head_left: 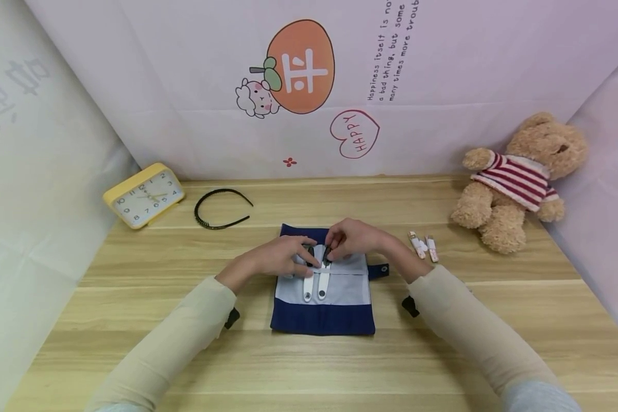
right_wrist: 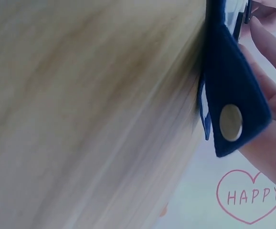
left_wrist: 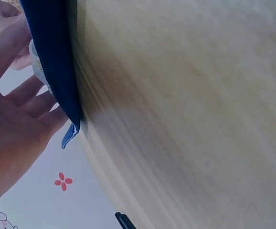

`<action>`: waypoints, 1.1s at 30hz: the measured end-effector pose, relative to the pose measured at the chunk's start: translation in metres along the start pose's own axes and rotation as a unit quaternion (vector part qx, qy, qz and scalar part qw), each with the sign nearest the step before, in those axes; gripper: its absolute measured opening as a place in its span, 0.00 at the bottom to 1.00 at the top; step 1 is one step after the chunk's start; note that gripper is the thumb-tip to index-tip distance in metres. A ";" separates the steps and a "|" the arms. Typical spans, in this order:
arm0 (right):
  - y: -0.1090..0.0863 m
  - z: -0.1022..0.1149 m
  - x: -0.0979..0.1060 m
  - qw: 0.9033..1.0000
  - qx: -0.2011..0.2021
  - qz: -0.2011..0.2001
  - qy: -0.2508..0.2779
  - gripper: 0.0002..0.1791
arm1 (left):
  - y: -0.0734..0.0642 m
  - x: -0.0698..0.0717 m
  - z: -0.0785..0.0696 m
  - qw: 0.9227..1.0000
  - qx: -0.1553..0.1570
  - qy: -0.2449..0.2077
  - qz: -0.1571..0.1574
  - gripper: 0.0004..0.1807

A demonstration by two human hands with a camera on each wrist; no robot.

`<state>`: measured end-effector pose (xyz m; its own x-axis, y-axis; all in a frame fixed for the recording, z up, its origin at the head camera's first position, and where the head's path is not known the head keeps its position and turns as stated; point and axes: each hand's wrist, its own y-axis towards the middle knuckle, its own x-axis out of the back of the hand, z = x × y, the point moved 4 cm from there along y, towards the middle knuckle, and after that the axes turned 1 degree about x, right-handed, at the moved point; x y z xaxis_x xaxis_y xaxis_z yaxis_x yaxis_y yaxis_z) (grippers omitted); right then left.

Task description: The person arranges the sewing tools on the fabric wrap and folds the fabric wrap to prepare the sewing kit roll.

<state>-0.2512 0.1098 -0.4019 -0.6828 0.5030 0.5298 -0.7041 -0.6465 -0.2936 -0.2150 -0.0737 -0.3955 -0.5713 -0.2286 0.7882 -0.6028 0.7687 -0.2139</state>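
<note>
A navy and grey fabric pouch (head_left: 351, 290) lies spread flat on the table. Two slim white-handled tools with dark upper ends sit side by side in its grey pocket, a left tool (head_left: 308, 288) and a right tool (head_left: 323, 284); their kind is unclear. My right hand (head_left: 357, 237) pinches the dark end of the right one. Over the left tool, my left hand (head_left: 283, 256) rests with fingers extended, touching the pocket area. The left wrist view shows those fingers (left_wrist: 35, 98) stretched behind the pouch's navy edge. A snap strap (right_wrist: 245, 90) hangs near my right palm in the right wrist view.
Two small white-and-red items (head_left: 423, 247) lie right of the pouch. A black headband (head_left: 221, 227) and a yellow clock (head_left: 146, 197) are at the back left. A teddy bear (head_left: 520, 177) leans against the right wall. Printed cloth (head_left: 201, 137) hangs behind the table.
</note>
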 end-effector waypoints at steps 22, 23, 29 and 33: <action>-0.036 -0.020 0.039 0.995 0.004 -0.098 -0.011 0.19 | 0.009 0.001 -0.006 0.999 -0.017 0.027 -0.044 0.29; -0.039 -0.022 0.041 0.995 0.000 -0.103 -0.012 0.19 | 0.010 0.000 -0.007 0.999 -0.017 0.026 -0.042 0.30; -0.053 -0.036 0.056 0.991 -0.003 -0.131 -0.009 0.18 | 0.013 -0.002 -0.012 0.999 -0.019 0.019 -0.032 0.32; -0.066 -0.042 0.065 0.989 -0.010 -0.147 0.006 0.18 | 0.015 -0.005 -0.014 0.999 -0.021 0.025 -0.028 0.32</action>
<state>-0.2573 0.2087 -0.3818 -0.4505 0.6741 0.5854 -0.8760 -0.4602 -0.1442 -0.2138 -0.0524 -0.3945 -0.5090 -0.2423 0.8259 -0.6080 0.7804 -0.1457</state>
